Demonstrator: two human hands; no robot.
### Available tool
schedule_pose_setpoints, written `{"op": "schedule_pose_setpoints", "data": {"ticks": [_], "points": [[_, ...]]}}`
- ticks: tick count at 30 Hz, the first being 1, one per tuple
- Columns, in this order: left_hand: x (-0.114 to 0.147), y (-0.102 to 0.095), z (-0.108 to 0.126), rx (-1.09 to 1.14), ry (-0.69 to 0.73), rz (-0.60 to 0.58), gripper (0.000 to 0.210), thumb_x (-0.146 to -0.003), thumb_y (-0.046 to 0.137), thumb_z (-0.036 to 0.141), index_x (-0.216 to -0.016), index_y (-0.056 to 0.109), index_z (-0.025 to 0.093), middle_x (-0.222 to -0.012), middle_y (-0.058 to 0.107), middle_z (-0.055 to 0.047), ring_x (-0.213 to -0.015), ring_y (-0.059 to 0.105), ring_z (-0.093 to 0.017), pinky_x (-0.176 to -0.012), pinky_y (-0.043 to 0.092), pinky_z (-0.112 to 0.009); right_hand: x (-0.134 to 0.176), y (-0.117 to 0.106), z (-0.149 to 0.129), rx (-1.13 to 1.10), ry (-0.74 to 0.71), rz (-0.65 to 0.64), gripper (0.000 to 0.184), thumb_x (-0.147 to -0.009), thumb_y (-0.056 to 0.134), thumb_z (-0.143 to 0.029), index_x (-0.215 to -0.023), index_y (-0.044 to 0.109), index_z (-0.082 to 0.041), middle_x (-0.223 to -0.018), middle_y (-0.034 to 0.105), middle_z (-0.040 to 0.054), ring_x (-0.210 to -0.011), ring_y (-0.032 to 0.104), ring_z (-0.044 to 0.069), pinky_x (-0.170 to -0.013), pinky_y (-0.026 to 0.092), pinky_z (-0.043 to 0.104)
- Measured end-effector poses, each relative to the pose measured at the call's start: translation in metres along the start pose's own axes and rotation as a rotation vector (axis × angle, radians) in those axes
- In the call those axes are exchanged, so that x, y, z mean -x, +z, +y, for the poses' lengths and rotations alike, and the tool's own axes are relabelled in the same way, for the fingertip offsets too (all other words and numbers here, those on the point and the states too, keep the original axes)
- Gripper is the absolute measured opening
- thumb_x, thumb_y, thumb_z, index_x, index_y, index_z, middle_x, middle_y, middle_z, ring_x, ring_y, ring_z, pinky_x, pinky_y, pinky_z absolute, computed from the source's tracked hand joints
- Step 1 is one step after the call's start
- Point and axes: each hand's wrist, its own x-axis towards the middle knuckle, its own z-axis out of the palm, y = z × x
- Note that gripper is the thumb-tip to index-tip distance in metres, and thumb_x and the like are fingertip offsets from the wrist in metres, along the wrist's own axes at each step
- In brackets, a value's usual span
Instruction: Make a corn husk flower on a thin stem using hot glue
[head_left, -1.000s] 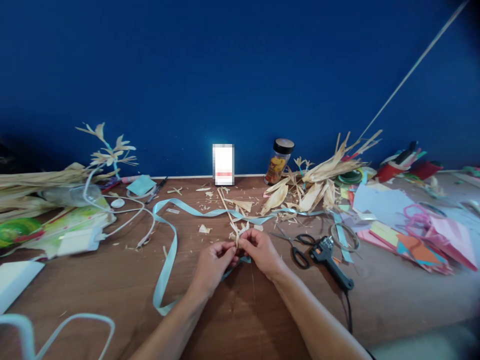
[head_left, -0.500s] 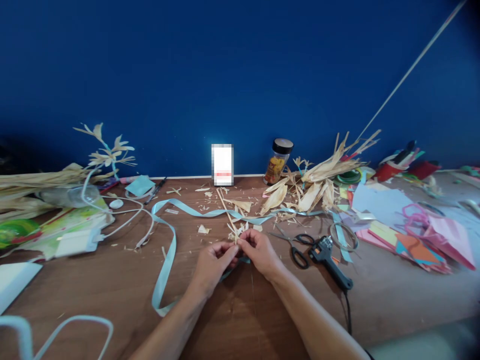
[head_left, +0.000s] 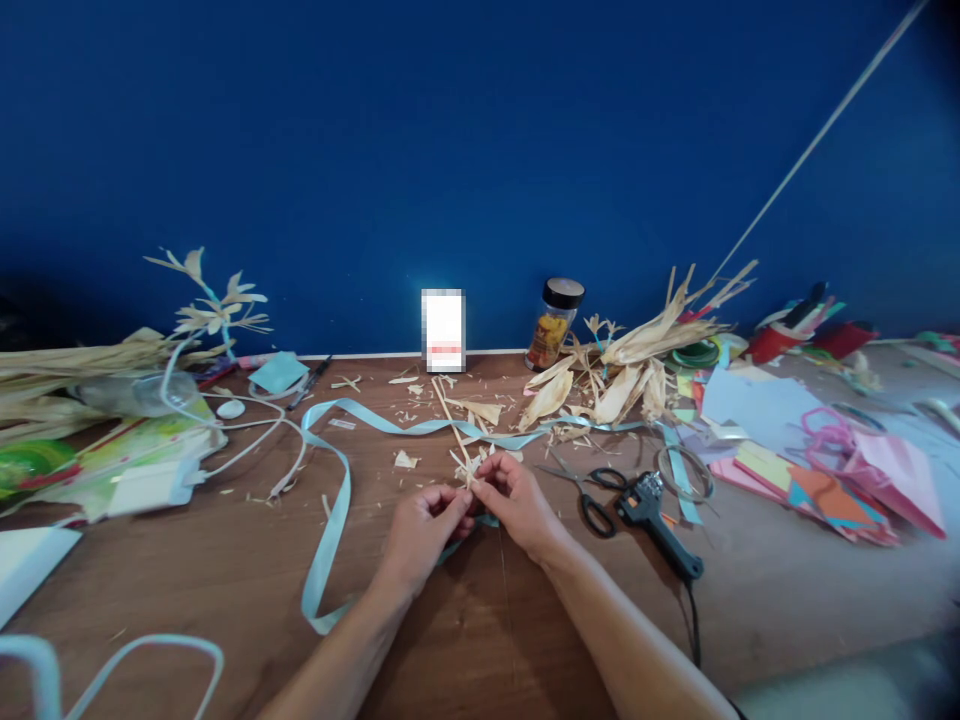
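Note:
My left hand [head_left: 429, 528] and my right hand [head_left: 513, 500] meet above the middle of the table, fingertips pinched together. Between them is a small flower of pale dried corn husk [head_left: 466, 470], its petals fanned out past the fingertips. A thin straw-coloured stick [head_left: 448, 408] runs away from the flower towards the wall. Light blue ribbon [head_left: 337, 520] loops across the table, and a piece of it shows beneath my hands. What exactly each fingertip presses is hidden.
To the right of my hands lie scissors [head_left: 596, 500] and a black glue gun [head_left: 660, 525]. Behind them are dried husks [head_left: 637, 375] and a lidded jar [head_left: 553, 325]. Coloured paper [head_left: 757, 405] covers the far right. A white cable [head_left: 247, 425] and a husk-flower stem [head_left: 225, 305] are at left.
Both hands stay pinched at the flower with hardly any movement. The whole view has shifted very slightly.

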Motion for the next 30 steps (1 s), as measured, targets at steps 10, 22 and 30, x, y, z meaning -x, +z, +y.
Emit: {"op": "schedule_pose_setpoints", "data": {"ticks": [10,22,30], "points": [[-0.0007,0.0006,0.0012,-0.002,-0.025,0.002,0.023,-0.062,0.065,0.033,-0.072,0.06,0.013,-0.062,0.063,0.0,-0.051,0.056,-0.009,-0.052,0.047,-0.02,0.0019,0.0001,-0.0051,-0.205,0.055,-0.025,0.019,-0.069,0.06,-0.024,-0.083,0.047,-0.019,-0.07,0.056,-0.0027,-0.061,0.054,0.01,-0.061,0.042,0.024],[0.0002,0.0003,0.0004,-0.009,0.002,-0.005,0.027,-0.066,0.061,0.039,-0.072,0.061,0.012,-0.065,0.064,-0.003,-0.05,0.057,-0.009,-0.052,0.048,-0.02,0.0027,-0.0009,-0.007,-0.184,0.033,-0.022,0.02,-0.069,0.06,-0.021,-0.085,0.048,-0.019,-0.071,0.055,-0.0025,-0.061,0.051,0.009,-0.058,0.04,0.021],[0.0008,0.0001,0.002,-0.003,0.015,-0.019,0.025,-0.065,0.061,0.038,-0.068,0.061,0.013,-0.063,0.064,-0.002,-0.049,0.056,-0.009,-0.051,0.047,-0.021,0.0029,-0.0005,-0.0098,-0.201,0.039,-0.022,0.02,-0.071,0.06,-0.025,-0.085,0.048,-0.018,-0.073,0.054,-0.0018,-0.063,0.05,0.009,-0.059,0.041,0.021]]}}
